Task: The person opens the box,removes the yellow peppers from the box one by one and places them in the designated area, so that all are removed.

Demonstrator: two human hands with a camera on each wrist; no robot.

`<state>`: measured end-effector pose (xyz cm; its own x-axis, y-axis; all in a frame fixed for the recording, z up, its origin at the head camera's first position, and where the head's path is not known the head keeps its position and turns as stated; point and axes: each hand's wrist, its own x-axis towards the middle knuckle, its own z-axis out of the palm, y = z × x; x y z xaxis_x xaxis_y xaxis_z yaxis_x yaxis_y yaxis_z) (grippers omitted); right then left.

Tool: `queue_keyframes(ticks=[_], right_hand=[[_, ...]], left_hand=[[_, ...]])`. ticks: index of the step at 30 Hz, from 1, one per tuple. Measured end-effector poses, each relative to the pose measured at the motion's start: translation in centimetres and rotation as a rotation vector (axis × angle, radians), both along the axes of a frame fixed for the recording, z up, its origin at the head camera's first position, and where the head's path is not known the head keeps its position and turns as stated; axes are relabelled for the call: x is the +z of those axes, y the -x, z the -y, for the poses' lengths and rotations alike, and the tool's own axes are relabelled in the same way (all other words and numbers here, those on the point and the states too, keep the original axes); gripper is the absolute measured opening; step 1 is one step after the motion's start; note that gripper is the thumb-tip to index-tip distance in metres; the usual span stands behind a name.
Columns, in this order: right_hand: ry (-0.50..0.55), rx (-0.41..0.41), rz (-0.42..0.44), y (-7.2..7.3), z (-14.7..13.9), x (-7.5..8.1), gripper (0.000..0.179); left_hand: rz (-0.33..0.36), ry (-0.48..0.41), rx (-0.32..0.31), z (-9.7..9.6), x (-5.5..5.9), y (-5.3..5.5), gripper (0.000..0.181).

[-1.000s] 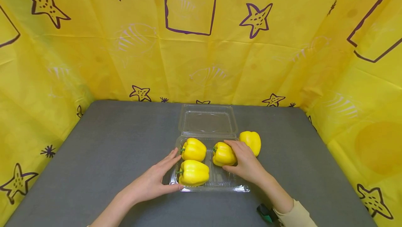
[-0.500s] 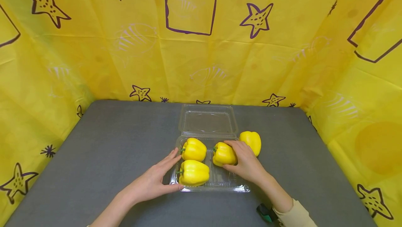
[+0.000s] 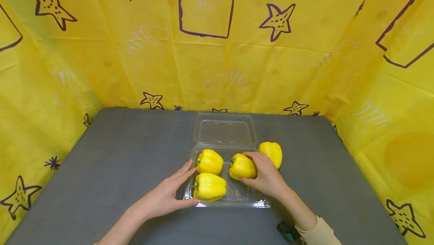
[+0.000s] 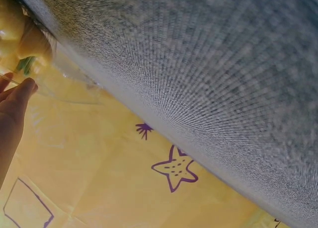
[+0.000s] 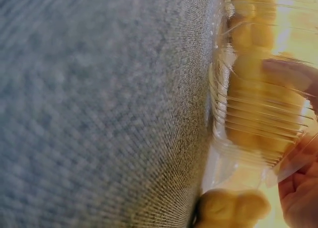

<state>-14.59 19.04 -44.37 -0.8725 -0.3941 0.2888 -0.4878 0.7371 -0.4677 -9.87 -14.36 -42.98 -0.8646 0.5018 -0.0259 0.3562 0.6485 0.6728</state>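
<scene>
A hinged clear plastic container lies on the table, its lid folded back. Two yellow bell peppers sit in its left half, one behind and one in front. My right hand grips a third bell pepper in the right half, thumb in front and fingers behind. The right wrist view shows this pepper through the ribbed plastic wall. At the container's left side, my left hand rests with fingers spread and fairly straight, fingertips at the rim.
Another yellow bell pepper stands outside the container, behind my right hand. A grey cloth covers the table. Yellow printed curtains rise along its back and sides. A dark strap-like piece shows by my right wrist.
</scene>
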Motion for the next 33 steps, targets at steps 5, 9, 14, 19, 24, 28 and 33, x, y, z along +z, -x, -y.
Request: queue_keyframes(ticks=[5,9,14,19,24,28,33], right_hand=[[0.044,-0.021,0.001,-0.1,0.1,0.1,0.074],[0.1,-0.036,0.015,-0.3,0.1,0.4,0.076],[0.175,-0.053,0.007,-0.6,0.0,0.8,0.077],[0.218,-0.074,0.013,-0.8,-0.3,1.2,0.076],[0.295,-0.091,0.065,-1.1,-0.4,1.5,0.076],[0.366,-0.111,0.118,-1.3,-0.4,1.7,0.075],[0.433,-0.129,0.185,-1.5,-0.5,1.9,0.074]], left_hand=[[-0.006,0.0,-0.002,0.0,0.1,0.0,0.094],[-0.004,0.004,-0.001,0.0,0.1,0.0,0.095],[-0.002,0.007,0.0,0.0,0.0,0.0,0.095],[-0.004,0.006,-0.002,0.0,0.0,0.0,0.095],[0.001,0.004,0.001,0.0,0.0,0.0,0.095],[0.001,-0.001,-0.001,-0.1,0.0,0.0,0.095],[0.0,-0.001,-0.002,-0.1,0.0,-0.1,0.094]])
